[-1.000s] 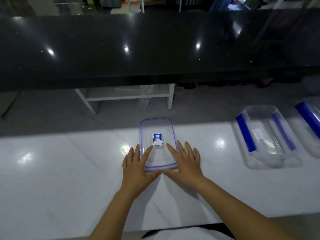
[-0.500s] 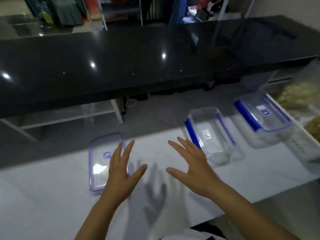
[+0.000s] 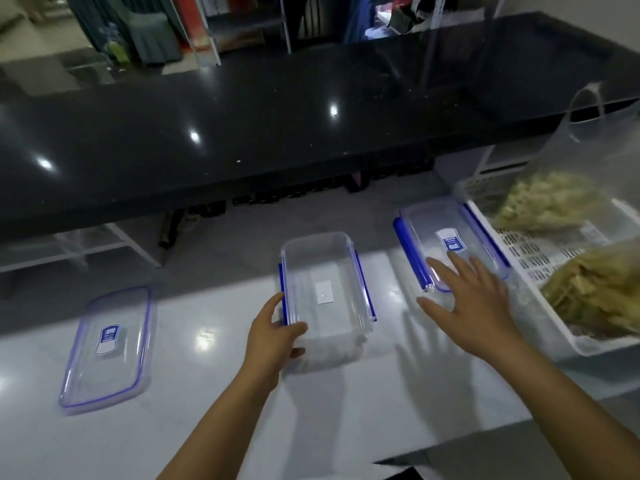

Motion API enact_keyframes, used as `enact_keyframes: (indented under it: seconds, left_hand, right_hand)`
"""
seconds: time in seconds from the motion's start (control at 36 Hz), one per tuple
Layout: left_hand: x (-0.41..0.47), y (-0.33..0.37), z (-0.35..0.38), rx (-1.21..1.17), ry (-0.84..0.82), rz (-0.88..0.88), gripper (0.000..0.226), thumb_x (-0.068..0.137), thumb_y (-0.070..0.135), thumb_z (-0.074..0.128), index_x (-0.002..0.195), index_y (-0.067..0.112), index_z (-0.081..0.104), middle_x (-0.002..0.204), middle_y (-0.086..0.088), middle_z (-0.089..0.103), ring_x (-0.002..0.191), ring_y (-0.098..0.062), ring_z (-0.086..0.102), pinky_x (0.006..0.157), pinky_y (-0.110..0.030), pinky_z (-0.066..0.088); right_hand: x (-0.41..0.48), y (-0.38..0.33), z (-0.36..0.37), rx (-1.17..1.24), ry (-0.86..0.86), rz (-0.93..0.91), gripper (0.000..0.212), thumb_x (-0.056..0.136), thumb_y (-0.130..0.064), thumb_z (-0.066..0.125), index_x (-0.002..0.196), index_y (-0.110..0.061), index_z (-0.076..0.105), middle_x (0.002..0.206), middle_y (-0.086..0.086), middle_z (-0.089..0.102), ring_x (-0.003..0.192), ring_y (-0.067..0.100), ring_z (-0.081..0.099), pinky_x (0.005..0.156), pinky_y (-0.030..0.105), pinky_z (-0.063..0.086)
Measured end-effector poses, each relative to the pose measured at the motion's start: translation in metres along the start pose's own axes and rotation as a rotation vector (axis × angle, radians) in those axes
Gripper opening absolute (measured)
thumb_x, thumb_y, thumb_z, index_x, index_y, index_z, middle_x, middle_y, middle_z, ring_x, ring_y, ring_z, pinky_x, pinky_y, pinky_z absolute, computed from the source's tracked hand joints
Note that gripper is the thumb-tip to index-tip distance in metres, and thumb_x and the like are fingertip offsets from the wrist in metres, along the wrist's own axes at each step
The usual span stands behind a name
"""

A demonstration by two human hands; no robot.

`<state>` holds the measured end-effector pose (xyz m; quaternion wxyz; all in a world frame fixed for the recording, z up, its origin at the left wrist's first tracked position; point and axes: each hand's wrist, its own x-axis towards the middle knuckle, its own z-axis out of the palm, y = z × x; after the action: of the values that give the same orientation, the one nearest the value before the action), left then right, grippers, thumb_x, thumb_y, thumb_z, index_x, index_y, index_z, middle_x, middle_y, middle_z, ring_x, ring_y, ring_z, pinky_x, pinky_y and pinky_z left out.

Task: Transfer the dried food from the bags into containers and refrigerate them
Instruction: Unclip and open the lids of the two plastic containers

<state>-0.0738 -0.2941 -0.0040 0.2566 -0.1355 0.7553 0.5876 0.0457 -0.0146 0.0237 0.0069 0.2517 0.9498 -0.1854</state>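
An open clear container (image 3: 325, 271) with blue side clips stands in the middle of the white counter. My left hand (image 3: 275, 336) grips its near left corner. Its loose lid (image 3: 109, 348) lies flat at the left. A second container with its lid on (image 3: 450, 237) sits to the right. My right hand (image 3: 472, 299) hovers with spread fingers over that container's near end, holding nothing. Two clear bags of dried food, a pale one (image 3: 543, 202) and a yellower one (image 3: 602, 292), rest in a white basket (image 3: 533, 299) at the far right.
A black glossy raised counter (image 3: 277, 126) runs across behind the white worktop (image 3: 221, 410). The white worktop's near edge drops off at the lower right. Shelving and cloth-covered furniture stand in the background.
The view has swung right. My left hand left the lid and took hold of the open container. My right hand moved right to the lidded container.
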Motion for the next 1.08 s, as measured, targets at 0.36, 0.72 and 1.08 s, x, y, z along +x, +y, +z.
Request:
enact_keyframes:
  seconds: [0.36,0.72,1.08]
  left_hand:
    - [-0.010,-0.001,-0.022,-0.175,0.241,0.047,0.055,0.084,-0.015,0.053,0.127,0.017,0.066,0.122,0.004,0.067,0.095,-0.031,0.069,0.061,-0.038,0.062]
    - [-0.013,-0.020,-0.087,-0.257,0.353,0.024,0.053,0.090,-0.011,0.057,0.136,0.016,0.059,0.116,-0.004,0.064,0.091,-0.035,0.068,0.070,-0.047,0.063]
    - [-0.053,0.024,-0.067,0.589,0.499,0.409,0.062,0.094,0.026,0.066,0.150,0.033,0.041,0.153,0.003,0.045,0.137,-0.025,0.045,0.108,-0.047,0.039]
  right_hand:
    - [0.018,0.001,0.042,-0.316,-0.113,-0.144,0.084,0.090,-0.075,0.034,0.158,-0.039,0.000,0.167,0.003,-0.017,0.152,0.034,-0.019,0.116,0.063,-0.004]
    - [-0.023,-0.053,0.060,-0.197,-0.240,-0.264,0.082,0.091,-0.075,0.028,0.153,-0.047,-0.016,0.162,-0.004,-0.033,0.147,0.028,-0.035,0.115,0.060,-0.017]
    - [0.000,-0.008,0.001,0.355,-0.046,0.030,0.073,0.088,-0.050,0.065,0.152,-0.041,0.033,0.164,-0.001,0.025,0.151,0.027,0.016,0.119,0.052,0.023]
